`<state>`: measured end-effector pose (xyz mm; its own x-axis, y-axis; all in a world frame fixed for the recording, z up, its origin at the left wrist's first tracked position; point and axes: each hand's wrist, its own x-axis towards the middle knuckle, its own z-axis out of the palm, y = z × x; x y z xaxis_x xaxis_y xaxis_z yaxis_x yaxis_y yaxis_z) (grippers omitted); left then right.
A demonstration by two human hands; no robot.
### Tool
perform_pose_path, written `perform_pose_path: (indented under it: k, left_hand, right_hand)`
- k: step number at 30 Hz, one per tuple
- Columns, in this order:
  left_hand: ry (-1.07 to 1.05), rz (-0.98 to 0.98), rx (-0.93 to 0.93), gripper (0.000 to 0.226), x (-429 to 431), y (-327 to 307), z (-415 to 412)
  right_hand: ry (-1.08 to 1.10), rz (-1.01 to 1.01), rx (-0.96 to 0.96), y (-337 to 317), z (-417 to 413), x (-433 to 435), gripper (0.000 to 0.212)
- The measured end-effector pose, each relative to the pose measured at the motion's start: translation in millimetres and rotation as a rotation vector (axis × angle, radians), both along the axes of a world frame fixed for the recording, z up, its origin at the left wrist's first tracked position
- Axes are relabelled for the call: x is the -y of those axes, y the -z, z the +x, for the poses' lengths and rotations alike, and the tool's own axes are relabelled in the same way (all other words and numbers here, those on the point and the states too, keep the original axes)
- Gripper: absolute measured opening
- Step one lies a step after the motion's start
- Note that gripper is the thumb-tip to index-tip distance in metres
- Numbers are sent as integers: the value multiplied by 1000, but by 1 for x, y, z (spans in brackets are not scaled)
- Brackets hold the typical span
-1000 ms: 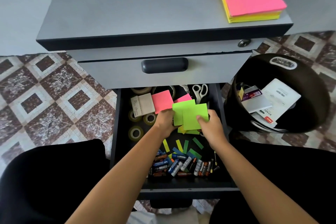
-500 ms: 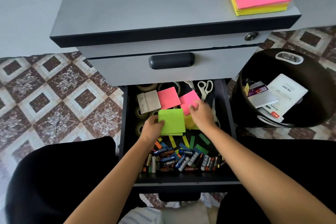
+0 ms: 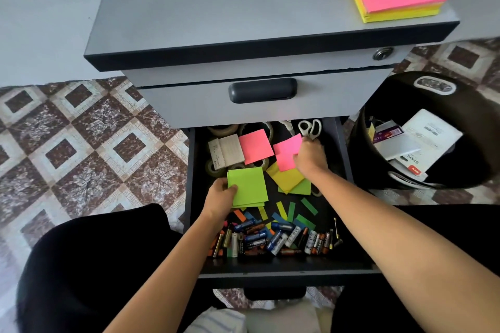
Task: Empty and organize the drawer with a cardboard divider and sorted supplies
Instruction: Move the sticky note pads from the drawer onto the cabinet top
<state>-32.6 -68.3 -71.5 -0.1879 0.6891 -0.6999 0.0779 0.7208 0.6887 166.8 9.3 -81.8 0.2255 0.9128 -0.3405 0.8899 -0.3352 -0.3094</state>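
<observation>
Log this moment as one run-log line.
stage: gathering sticky notes | left hand: holds green notes | right hand: grips pink notes | drawer: open

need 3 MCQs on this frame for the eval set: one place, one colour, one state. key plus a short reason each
1. Where in the dark drawer do the loose cylindrical batteries lie?
A. at the back end
B. at the front end, nearest the person
C. stacked in the middle

2. What colour are the square paper notes that the left hand holds?
A. pink
B. blue
C. green

3. The dark drawer is:
A. pulled open
B. shut
C. lifted out onto the floor

Key:
1 B, they are heaped against the front wall.
2 C, the stack in its fingers is bright green.
3 A, its contents show from above while it still sits in the cabinet.
</observation>
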Motion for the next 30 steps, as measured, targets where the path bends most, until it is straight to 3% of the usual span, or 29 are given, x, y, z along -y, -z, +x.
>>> perform_pose_path:
  k: [3,8,14,19,25,30]
  left_hand:
    - [0,7,23,30,2,-3,4]
    - [22,23,19,37,6,-7,12]
    - [32,16,143,40,11,-17,31]
    - [7,60,205,32,17,-24,44]
    - [109,85,31,40,23,-20,47]
    - [112,115,-12,39,22,-22,34]
  right_hand:
    - [90,45,-168,-16,3,9,26]
    - [186,181,-483,-45,8,47,25]
    - [363,-26,-796,-47,-12,85,28]
    - [345,-56,-751,-32,-35,102,32]
    - [284,6,-702,-21,-47,110,38]
    - [201,89,-464,-11,-29,88,40]
